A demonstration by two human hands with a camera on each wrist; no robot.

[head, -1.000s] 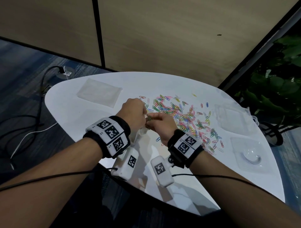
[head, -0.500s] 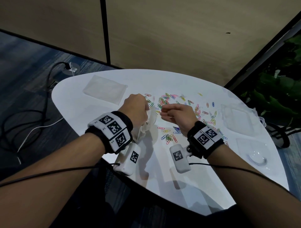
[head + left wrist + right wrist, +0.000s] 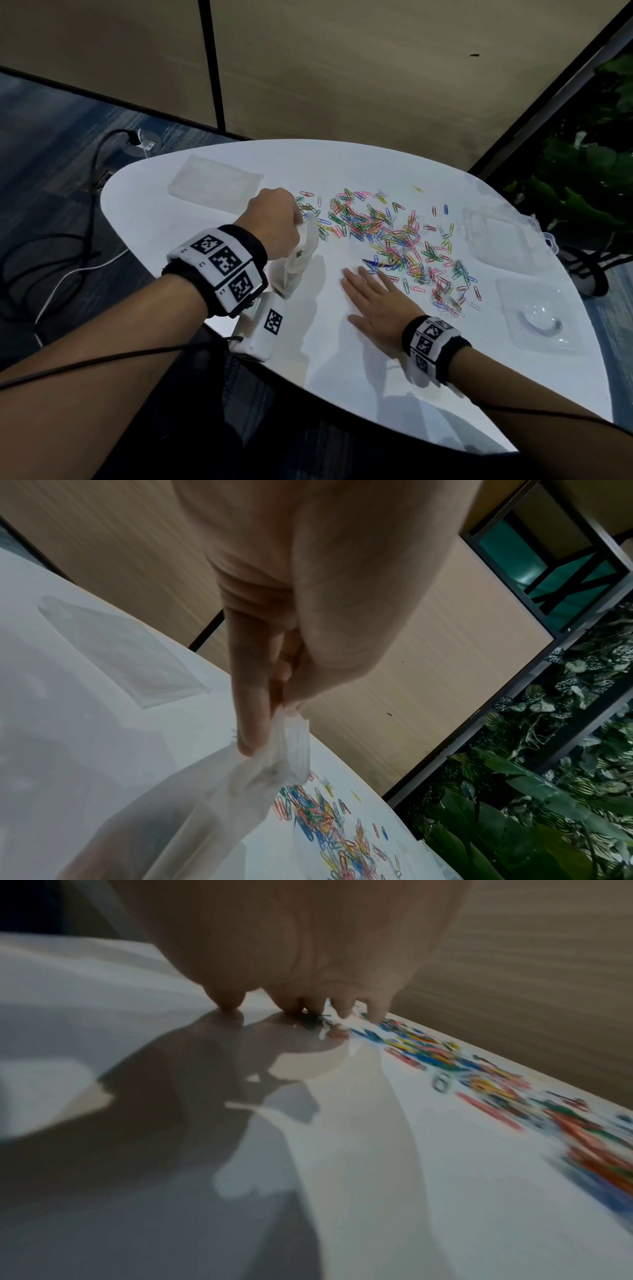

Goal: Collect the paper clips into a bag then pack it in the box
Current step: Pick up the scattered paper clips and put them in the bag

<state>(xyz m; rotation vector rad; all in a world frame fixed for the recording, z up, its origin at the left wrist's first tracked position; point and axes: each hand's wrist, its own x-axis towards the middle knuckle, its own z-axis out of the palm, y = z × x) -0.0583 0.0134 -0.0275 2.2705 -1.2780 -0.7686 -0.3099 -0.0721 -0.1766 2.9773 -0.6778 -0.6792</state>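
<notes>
Left hand (image 3: 274,222) pinches the top edge of the clear bag (image 3: 296,260), thumb against fingers (image 3: 250,710); the bag hangs from the pinch down to the table (image 3: 342,370), just left of the paper clips (image 3: 387,240). Right hand (image 3: 376,308) lies flat, fingers straight and spread, holding nothing, fingertips (image 3: 344,1010) at the near edge of the clip pile. Clips lie scattered loose mid-table. Clear box (image 3: 507,240) sits right of the pile; a flat clear stack (image 3: 214,181) sits left of it.
</notes>
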